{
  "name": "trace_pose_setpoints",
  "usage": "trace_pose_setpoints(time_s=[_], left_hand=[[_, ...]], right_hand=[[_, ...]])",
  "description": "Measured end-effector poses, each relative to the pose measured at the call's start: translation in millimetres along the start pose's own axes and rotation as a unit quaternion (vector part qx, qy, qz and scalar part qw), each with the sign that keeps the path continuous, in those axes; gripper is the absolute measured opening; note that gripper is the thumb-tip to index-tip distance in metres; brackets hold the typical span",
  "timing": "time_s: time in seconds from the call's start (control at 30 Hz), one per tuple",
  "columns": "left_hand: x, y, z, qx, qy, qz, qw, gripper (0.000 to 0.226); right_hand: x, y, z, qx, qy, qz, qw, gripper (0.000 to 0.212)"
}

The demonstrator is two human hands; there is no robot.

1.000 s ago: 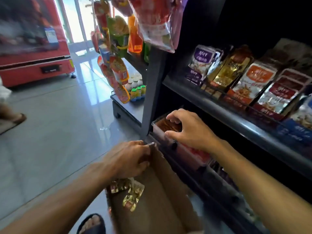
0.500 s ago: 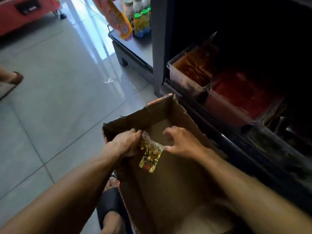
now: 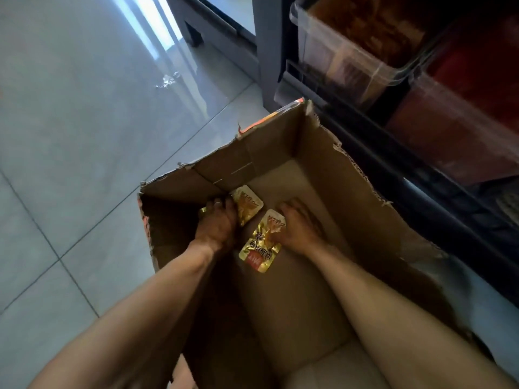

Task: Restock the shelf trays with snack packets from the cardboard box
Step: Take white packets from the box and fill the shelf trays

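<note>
Hands (image 3: 297, 228) inside cardboard box (image 3: 365, 220) partly cover gold snack packets (image 3: 259, 248).

Left hand (image 3: 217, 220) partly hides one packet (image 3: 247, 206).

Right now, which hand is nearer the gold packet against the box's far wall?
Left. The left hand touches that far gold packet; the right hand lies right of it, on the nearer gold packet.
</note>
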State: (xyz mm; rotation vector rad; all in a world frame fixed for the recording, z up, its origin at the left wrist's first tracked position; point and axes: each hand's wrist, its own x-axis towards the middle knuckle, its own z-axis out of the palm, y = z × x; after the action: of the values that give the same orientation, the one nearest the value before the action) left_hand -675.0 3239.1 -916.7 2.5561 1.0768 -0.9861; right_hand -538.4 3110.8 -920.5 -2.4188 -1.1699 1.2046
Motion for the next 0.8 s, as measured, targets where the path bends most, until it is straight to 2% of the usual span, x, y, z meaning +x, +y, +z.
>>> trace_pose_setpoints(time_s=[0.13, 0.2, 0.23, 0.33, 0.4, 0.5, 0.6, 0.67, 0.73, 0.8], left_hand=[[0.4, 0.8, 4.2, -0.007, 0.019, 0.008, 1.0, 0.098], [-3.2, -0.1, 5.2, -0.006, 0.014, 0.012, 1.0, 0.088], [-5.7, 0.3, 5.9, -0.006, 0.002, 0.012, 1.0, 0.079], [-13.5, 5.0, 8.4, 0.005, 0.007, -0.005, 1.0, 0.066], [-16.3, 8.8, 6.5, 0.021, 0.023, -0.037, 0.999, 0.067], [-13.3, 9.5, 3.1, 0.003, -0.004, -0.052, 0.999, 0.062], [-8.9, 7.5, 2.9, -0.123, -0.062, -0.037, 0.99, 0.043], [-13.6, 8.5, 0.8, -0.213, -0.075, -0.025, 0.974, 0.046], [-22.9, 11.2, -5.4, -0.264, -0.08, -0.007, 0.961, 0.06], [-34.4, 14.9, -15.0, -0.35, -0.099, 0.002, 0.932, 0.058]], right_hand=[[-8.9, 4.0, 6.0, -0.011, 0.028, 0.033, 0.999, 0.029], [-14.5, 8.3, 4.1, 0.014, 0.031, 0.058, 0.998, 0.019], [-17.1, 10.9, 1.5, 0.025, 0.03, 0.07, 0.997, 0.021], [-26.5, 18.0, -11.9, 0.065, 0.003, 0.099, 0.993, 0.045], [-32.8, 21.7, -20.7, 0.099, -0.02, 0.106, 0.989, 0.049], [-41.3, 25.3, -26.9, 0.14, -0.03, 0.112, 0.983, 0.053], [-49.7, 23.6, -31.6, 0.161, -0.031, 0.109, 0.981, 0.056], [-56.3, 21.9, -36.0, 0.159, -0.027, 0.096, 0.982, 0.057], [-64.8, 17.7, -43.6, 0.159, -0.024, 0.084, 0.983, 0.056], [-73.0, 13.0, -53.6, 0.172, -0.014, 0.058, 0.983, 0.043]])
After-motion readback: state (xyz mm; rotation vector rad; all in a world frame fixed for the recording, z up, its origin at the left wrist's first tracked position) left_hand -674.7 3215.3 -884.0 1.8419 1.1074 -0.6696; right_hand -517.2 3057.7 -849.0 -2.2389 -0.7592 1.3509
